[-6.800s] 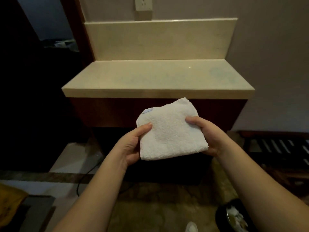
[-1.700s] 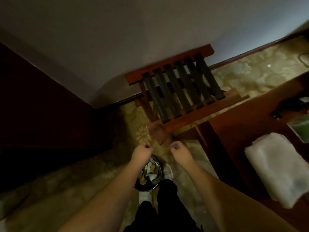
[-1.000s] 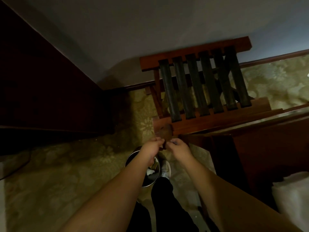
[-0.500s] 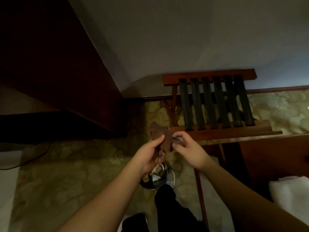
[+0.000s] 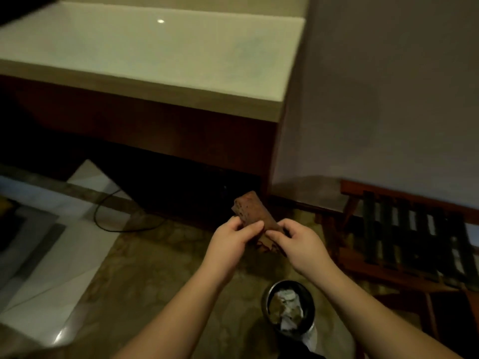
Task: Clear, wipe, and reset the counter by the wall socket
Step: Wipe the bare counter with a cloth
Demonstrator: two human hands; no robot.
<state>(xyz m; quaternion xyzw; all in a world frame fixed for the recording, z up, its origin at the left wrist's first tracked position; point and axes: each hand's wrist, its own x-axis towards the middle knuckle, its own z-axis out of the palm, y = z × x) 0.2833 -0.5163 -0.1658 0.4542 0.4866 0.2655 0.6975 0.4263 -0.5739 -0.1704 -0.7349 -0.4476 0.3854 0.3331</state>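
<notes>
Head view. Table [image 5: 145, 60]: bare and glossy, seemingly cleared and wiped. Brown leather-like mat [image 5: 255, 213]: pinched by fingers of left hand [image 5: 230, 244] and right hand [image 5: 300, 244], well short of the table. Waste bin [image 5: 290, 308]: below. Remaining, likely: resetting items.

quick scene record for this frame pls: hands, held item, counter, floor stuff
left hand: pinching brown item
right hand: pinching same item
brown item: flat, held in front of the counter; what it is unclear
counter: pale top, nothing on visible part
bin: on floor below hands, scraps inside
rack: slatted, at right by wall
cable: on floor, left
</notes>
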